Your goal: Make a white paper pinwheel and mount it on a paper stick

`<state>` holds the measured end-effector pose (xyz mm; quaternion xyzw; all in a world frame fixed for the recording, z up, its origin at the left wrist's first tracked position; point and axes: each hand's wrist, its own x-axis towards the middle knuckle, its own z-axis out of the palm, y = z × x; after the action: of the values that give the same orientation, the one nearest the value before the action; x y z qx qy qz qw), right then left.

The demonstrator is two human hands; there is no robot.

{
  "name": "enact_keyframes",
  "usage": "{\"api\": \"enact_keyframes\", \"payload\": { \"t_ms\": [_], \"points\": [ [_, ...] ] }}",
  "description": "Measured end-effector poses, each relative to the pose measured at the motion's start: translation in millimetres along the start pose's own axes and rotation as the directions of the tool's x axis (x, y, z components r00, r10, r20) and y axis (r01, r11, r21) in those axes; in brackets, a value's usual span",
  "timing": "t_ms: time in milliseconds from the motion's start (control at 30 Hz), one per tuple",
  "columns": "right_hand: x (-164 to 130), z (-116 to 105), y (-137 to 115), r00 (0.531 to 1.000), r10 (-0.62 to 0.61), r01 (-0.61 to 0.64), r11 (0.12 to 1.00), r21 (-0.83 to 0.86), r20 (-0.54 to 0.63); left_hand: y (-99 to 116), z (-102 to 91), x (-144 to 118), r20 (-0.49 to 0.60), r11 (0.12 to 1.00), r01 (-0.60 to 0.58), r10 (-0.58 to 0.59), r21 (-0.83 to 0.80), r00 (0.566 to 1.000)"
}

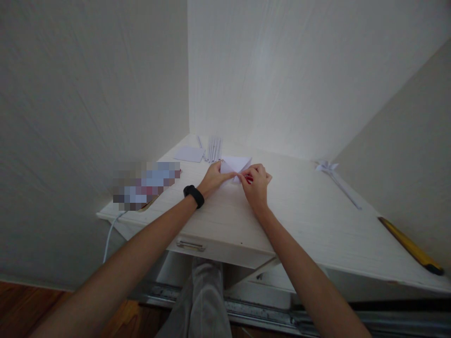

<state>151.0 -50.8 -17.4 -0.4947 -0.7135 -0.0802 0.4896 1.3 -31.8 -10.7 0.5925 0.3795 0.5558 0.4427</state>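
Note:
A white sheet of paper [237, 162] with corners folded in toward its middle is held just above the white tabletop. My left hand [212, 180], with a black band on its wrist, is closed on the paper's left side, thumb near the middle. At the centre, the fingertips of my right hand [256, 185] pinch the paper together. Something red [248, 179] shows among the right fingers; its kind cannot be made out.
Behind on the left lie a flat paper piece [189, 153] and several thin paper sticks [214, 149]. A blurred-out device [151, 185] with a white cable [108, 237] lies left. A paper pinwheel [327, 167] on a stick and a yellow utility knife [410, 245] lie right. Walls border the tabletop [299, 206].

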Motion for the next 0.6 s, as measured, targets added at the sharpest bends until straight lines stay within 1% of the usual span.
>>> {"api": "enact_keyframes", "payload": {
  "t_ms": [200,300,367,433,500,600],
  "points": [
    [0.3,0.2,0.0,0.999,0.029,-0.030,0.999,0.014,0.017,-6.5,-0.8,1.4,0.020,0.996,0.024,-0.022,-0.089,1.000],
    [1.2,0.0,-0.7,0.997,0.072,-0.072,0.996,0.048,0.012,-9.8,-1.4,2.1,0.023,0.992,0.034,-0.032,-0.119,0.999],
    [2.0,0.5,0.1,0.993,0.114,-0.113,0.990,0.081,-0.014,-10.5,-1.5,2.3,0.021,0.992,0.041,-0.039,-0.119,0.999],
    [2.8,2.3,3.1,0.984,0.173,-0.165,0.976,0.142,-0.048,-10.7,-1.3,2.5,0.015,0.990,0.047,-0.045,-0.130,0.999],
    [3.5,5.4,7.6,0.969,0.239,-0.217,0.947,0.237,-0.065,-11.2,-1.1,2.9,0.014,0.987,0.054,-0.052,-0.153,0.999],
    [3.8,11.1,14.1,0.946,0.323,-0.288,0.876,0.387,-0.026,-12.0,-1.1,3.5,0.019,0.983,0.052,-0.049,-0.176,0.999]
  ]
}}
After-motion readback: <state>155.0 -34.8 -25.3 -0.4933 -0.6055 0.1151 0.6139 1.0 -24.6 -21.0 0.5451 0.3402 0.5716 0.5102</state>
